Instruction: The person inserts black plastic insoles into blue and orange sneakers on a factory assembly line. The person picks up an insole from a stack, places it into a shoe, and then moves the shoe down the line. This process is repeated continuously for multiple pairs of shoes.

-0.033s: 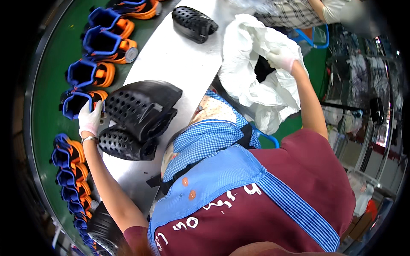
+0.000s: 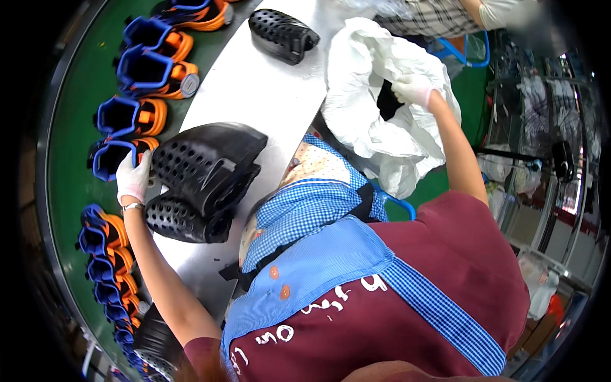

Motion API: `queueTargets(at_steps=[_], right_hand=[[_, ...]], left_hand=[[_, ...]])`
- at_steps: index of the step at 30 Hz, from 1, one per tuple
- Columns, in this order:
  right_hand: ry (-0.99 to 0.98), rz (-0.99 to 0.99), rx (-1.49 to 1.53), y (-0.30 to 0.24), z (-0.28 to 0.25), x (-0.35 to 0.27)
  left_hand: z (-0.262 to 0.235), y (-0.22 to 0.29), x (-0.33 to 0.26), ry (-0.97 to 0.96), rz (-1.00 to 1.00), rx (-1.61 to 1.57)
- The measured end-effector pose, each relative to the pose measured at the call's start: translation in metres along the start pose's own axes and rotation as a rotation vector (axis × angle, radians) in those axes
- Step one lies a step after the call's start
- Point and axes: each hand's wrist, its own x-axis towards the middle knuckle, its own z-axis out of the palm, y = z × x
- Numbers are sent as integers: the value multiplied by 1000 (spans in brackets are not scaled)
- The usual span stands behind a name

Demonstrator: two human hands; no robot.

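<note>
My left hand (image 2: 132, 180), in a white glove with a pink cuff, closes its fingers on the heel side of a blue, black and orange shoe (image 2: 112, 160) on the green surface. Beside that hand lie a large black perforated shell (image 2: 202, 156) and a smaller black perforated piece (image 2: 173, 215), touching each other on the pale metal table (image 2: 267, 83). At the mouth of a crumpled white plastic bag (image 2: 356, 121), my right hand (image 2: 412, 90), gloved too, has its fingers curled beside something black (image 2: 387, 102) inside. What those fingertips hold is hidden.
More such shoes (image 2: 145, 69) stand in a curved row along the green surface (image 2: 67, 143). Another black perforated piece (image 2: 283, 35) lies farther up the table. A person in a checked garment (image 2: 429, 18) is at the top, near a blue stool frame (image 2: 468, 54). Shelving (image 2: 541, 191) stands at right.
My right hand has shifted slightly left at the bag's mouth. Shoes at the upper left sit a little farther left and lower in view. My left hand stays on the same shoe.
</note>
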Motion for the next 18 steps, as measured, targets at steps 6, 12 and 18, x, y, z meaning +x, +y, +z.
queueTargets(at_steps=[6,12,18], right_hand=[[-47,-57,-685,169,98,66],[253,19,-572,121,123,47],[33,29,-412,101,129,90]], left_hand=[[-16,-21,8,-155,-262,-367],[-28,-44,-13,-165,-471,-473],[-31,-38,-13,-162,-542,-461]])
